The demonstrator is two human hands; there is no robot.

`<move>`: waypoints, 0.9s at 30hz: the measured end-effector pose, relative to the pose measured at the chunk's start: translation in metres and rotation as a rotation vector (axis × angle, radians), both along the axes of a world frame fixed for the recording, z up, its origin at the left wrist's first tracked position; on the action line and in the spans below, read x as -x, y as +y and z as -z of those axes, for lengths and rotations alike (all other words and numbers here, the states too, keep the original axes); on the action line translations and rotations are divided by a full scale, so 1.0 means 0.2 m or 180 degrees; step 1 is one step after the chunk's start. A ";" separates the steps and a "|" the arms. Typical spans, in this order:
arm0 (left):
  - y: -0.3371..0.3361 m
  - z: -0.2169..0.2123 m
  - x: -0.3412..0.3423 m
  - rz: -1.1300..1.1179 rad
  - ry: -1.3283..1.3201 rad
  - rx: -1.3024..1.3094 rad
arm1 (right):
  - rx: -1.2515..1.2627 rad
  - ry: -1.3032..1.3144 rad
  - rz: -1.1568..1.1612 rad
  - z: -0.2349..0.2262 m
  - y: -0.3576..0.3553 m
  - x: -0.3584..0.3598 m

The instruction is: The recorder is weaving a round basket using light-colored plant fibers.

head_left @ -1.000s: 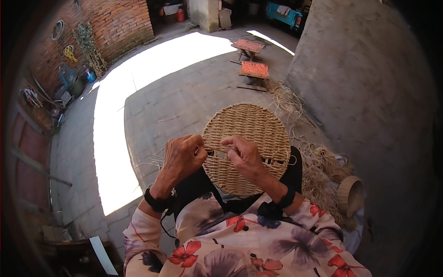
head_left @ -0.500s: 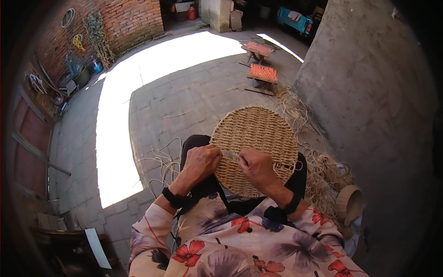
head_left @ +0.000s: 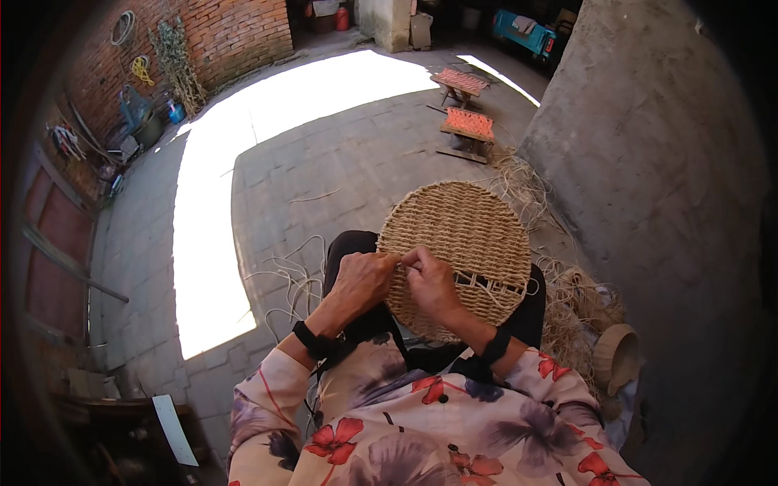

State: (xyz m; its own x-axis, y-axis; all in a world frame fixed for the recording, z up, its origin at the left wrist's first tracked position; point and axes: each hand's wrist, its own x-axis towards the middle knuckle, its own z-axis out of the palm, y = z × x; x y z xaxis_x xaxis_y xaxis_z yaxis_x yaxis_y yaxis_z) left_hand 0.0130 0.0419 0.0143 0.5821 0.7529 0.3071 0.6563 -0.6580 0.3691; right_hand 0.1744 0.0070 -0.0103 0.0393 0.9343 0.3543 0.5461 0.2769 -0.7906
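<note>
The head view looks down on a round woven panel [head_left: 462,219] of tan cord, which lies over the lap between dark-clad knees, with both bare hands at its left side. The left hand [head_left: 362,282] is at the left rim, its fingers curled inward; their tips are hidden, so I cannot tell whether they pinch a strand. The right hand [head_left: 430,285] lies over the panel, thumb and forefinger bent toward the left hand, the two meeting or nearly so; whether cord is caught between those fingertips is too small to tell. To the right of this hand, a gap [head_left: 468,279] crosses the weave, with a loose cord end [head_left: 528,289] near the panel's right edge. A tangle of cord [head_left: 577,304] sits beside the right knee, next to a tilted tan bowl-shaped piece [head_left: 617,356]. Beyond the panel stand two low stools [head_left: 468,124] with orange-red tops.
</note>
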 end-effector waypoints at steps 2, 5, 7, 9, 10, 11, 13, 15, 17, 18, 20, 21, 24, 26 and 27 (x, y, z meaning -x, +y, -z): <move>-0.01 -0.03 0.01 -0.0031 0.0116 0.0027 | 0.1601 0.1072 -0.0068 -0.07 -0.01 0.00; 0.02 -0.08 -0.02 -0.0122 0.0773 0.0187 | 0.2057 0.1787 -0.0124 -0.07 -0.01 -0.03; 0.05 -0.10 -0.04 -0.0203 0.0673 0.0456 | 0.2047 0.1925 -0.0211 -0.06 -0.02 -0.06; 0.09 -0.10 -0.04 -0.0190 0.0471 0.0601 | 0.2022 0.2066 -0.0269 -0.08 -0.04 -0.06; 0.10 -0.10 -0.04 -0.0183 0.0257 0.0752 | 0.1894 0.1771 -0.0322 -0.10 -0.05 -0.05; 0.11 -0.09 -0.03 -0.0139 0.0197 0.0727 | 0.1766 0.1475 -0.0367 -0.13 -0.07 -0.05; 0.07 -0.12 -0.06 -0.0228 0.0157 0.0569 | 0.0794 0.0812 -0.0396 -0.31 -0.20 -0.11; 0.03 -0.09 -0.05 -0.0352 -0.0149 0.0322 | -0.0310 0.0231 -0.0194 -0.51 -0.34 -0.26; 0.00 -0.08 -0.02 -0.0535 -0.0203 0.0229 | -0.0419 0.0792 0.0525 -0.59 -0.38 -0.53; 0.01 -0.07 -0.01 -0.0736 -0.0259 0.0103 | -0.0380 0.1251 0.0966 -0.58 -0.36 -0.67; 0.01 -0.09 -0.03 -0.0665 -0.0315 0.0123 | -0.0056 0.0784 0.1050 -0.40 -0.33 -0.92; 0.01 -0.08 -0.03 -0.0634 -0.0324 0.0078 | 0.0307 0.0343 0.1058 -0.35 -0.31 -0.98; 0.01 -0.06 -0.02 -0.0607 -0.0314 -0.0008 | 0.0204 -0.0174 0.0138 -0.30 -0.33 -0.80; 0.00 -0.07 -0.01 -0.0601 -0.0293 -0.0041 | -0.0985 -0.1089 -0.0494 -0.25 -0.31 -0.75; 0.00 -0.06 0.01 -0.0819 -0.0267 -0.0230 | -0.0988 -0.1075 -0.0491 -0.25 -0.32 -0.75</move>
